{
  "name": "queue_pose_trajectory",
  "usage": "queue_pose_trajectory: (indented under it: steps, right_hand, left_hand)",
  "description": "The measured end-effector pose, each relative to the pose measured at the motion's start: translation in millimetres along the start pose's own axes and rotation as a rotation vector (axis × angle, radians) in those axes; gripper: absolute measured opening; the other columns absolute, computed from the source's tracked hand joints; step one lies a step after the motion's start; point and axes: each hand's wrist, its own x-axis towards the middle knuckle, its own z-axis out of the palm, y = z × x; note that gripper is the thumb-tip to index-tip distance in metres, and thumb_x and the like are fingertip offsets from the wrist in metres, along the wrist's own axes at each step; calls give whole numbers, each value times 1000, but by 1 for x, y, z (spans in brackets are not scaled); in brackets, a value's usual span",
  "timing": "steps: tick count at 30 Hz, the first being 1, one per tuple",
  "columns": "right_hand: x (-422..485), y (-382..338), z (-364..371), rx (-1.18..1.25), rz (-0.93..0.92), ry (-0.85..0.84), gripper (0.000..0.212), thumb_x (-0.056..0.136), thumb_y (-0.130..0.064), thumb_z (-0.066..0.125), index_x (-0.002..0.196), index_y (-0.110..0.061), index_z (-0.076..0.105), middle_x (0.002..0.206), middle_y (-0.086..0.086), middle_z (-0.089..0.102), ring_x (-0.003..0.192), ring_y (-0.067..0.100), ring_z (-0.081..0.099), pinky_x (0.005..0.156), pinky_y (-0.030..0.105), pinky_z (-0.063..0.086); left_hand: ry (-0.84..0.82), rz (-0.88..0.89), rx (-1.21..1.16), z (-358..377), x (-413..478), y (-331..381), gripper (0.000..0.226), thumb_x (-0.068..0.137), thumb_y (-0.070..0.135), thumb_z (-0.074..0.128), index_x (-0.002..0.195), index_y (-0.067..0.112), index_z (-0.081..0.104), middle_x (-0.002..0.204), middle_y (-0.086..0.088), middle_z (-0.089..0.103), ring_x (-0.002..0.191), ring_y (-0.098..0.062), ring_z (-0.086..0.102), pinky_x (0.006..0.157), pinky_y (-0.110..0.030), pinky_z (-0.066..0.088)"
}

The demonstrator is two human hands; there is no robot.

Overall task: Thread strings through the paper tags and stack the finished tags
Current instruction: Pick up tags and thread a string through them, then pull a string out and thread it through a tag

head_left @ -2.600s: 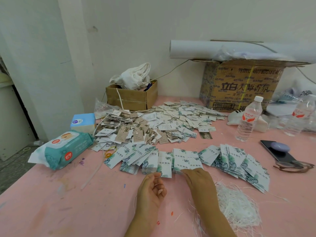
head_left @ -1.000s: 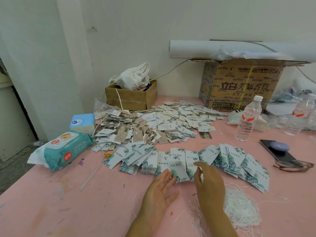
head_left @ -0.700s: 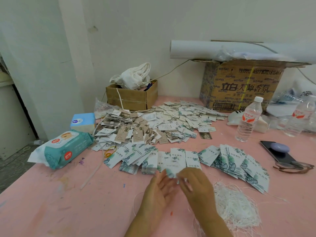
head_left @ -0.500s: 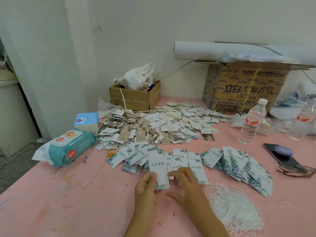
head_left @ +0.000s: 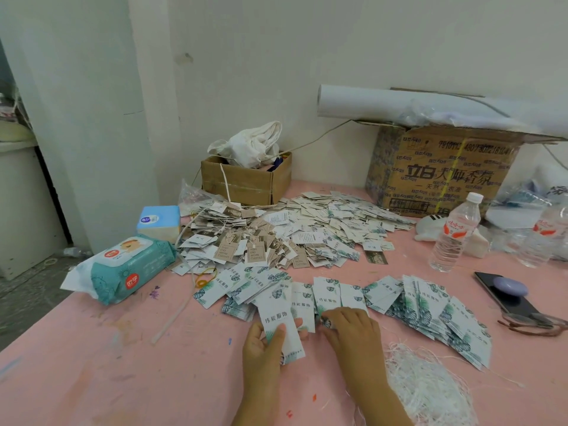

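The left hand (head_left: 264,342) grips one tag (head_left: 276,315); the right hand (head_left: 353,330) pinches the row of tags (head_left: 327,295) just ahead. Dragging could scatter that row, and the strings (head_left: 430,395) beside it may snag.

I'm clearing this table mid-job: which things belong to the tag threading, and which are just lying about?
Job: tag in the left hand, fanned leaf-print tags, white strings, heap of tags.
Lying about: wet wipes, tissue pack, water bottle, phone, small box.

We find one view: a head-worn wide-angle camera facing forward and down over the pink table (head_left: 92,379) toward the white wall (head_left: 307,41), close above the left hand (head_left: 261,348) and right hand (head_left: 353,333).
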Motion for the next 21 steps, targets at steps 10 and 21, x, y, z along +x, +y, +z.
queue_pose_trajectory:
  steps: [10, 21]
  right_hand:
    - [12, -30, 22, -127, -173, -182, 51, 85, -21, 63, 134, -31, 52, 143, -12, 49, 142, 17, 30, 116, 41, 16]
    - [23, -30, 4, -123, -203, -235, 26, 89, -18, 54, 111, -26, 66, 97, 1, 71, 106, 24, 59, 90, 32, 30]
  left_hand:
    - [8, -19, 18, -2, -1, -1, 47, 95, -8, 42, 135, 16, 50, 110, -21, 70, 84, -29, 69, 67, -34, 58]
    - [-30, -44, 43, -5, -6, 2, 42, 95, -3, 42, 128, 18, 56, 93, -7, 76, 73, -16, 72, 59, -27, 55]
